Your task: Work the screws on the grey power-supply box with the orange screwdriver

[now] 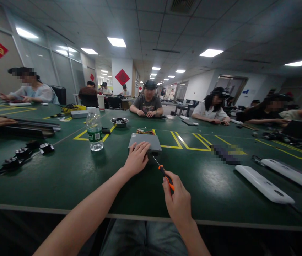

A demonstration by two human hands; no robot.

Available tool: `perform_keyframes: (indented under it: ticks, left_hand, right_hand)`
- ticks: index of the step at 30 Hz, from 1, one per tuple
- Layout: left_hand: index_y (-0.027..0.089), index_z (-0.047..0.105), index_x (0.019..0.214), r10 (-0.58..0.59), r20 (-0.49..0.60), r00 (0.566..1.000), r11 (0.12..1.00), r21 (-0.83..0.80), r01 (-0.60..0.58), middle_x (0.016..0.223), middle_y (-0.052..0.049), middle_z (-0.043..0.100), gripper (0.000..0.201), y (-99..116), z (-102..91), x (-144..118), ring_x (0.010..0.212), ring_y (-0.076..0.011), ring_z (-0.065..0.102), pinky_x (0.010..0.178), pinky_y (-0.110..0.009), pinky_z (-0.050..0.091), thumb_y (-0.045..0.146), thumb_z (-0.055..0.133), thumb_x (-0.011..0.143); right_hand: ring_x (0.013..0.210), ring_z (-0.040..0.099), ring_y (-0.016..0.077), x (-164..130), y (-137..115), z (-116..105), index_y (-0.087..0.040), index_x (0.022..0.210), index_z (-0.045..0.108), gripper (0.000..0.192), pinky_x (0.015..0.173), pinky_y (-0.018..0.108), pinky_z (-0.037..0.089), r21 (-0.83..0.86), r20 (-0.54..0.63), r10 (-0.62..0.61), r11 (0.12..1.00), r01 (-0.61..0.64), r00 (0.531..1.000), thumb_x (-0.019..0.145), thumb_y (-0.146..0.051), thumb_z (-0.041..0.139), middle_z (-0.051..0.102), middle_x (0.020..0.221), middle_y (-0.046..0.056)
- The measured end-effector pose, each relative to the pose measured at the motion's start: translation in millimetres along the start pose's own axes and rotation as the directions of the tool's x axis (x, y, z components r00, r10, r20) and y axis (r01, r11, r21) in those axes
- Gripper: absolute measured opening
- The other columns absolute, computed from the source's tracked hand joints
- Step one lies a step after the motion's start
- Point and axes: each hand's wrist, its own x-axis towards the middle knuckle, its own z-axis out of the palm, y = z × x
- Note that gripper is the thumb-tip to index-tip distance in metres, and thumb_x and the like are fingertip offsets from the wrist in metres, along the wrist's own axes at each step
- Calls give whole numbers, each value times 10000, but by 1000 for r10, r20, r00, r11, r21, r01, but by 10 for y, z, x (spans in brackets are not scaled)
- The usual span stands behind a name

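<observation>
Bottle (pixel 94 129) stands left of box (pixel 145 142), bowl (pixel 119 122) behind.

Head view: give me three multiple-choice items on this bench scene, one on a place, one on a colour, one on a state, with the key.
1. Where does the left hand rest?
A. on the grey metal box
B. on the water bottle
C. on a white power strip

2. What colour is the handle of the screwdriver?
A. blue
B. orange and black
C. white

3. How does the water bottle stand?
A. on its side
B. upside down
C. upright

Key: 1 A, the palm lies on the box's near edge. 2 B, orange shows above the right hand gripping it. 3 C, its cap points up on the green table.
</observation>
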Motion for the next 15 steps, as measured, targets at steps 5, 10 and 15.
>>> perform_keyframes:
  ticks: [5, 10, 15]
  left_hand:
    - [192, 417, 1279, -3, 10, 1000, 1000, -16, 3, 1329, -49, 467, 449, 44, 21, -11, 1231, -190, 379, 1022, -396, 247, 187, 400, 831]
    - [193, 428, 1273, -3, 15, 1000, 999, -37, 4, 1327, -54, 470, 452, 40, 6, -13, 1227, -203, 381, 1000, -403, 260, 177, 410, 822]
    - [192, 429, 1269, -6, 13, 1000, 1000, -27, 6, 1327, -46, 470, 446, 39, -2, -15, 1225, -199, 381, 1001, -397, 258, 176, 408, 824]
  right_hand:
    - [868, 634, 162, -3, -15, 51, -173, 1053, 520, 238, 725, 274, 503, -16, 9, 12, 1000, -12, 1000, 895, -262, 365, 635, 982, 80]
    - [878, 631, 159, 9, -21, 74, -169, 1062, 512, 235, 726, 265, 504, -26, 18, -11, 1000, 12, 1000, 898, -249, 364, 630, 991, 82]
    - [854, 638, 166, 15, -16, 85, -164, 1066, 508, 246, 695, 266, 505, -84, 12, -5, 996, 6, 1000, 905, -263, 351, 629, 985, 89]
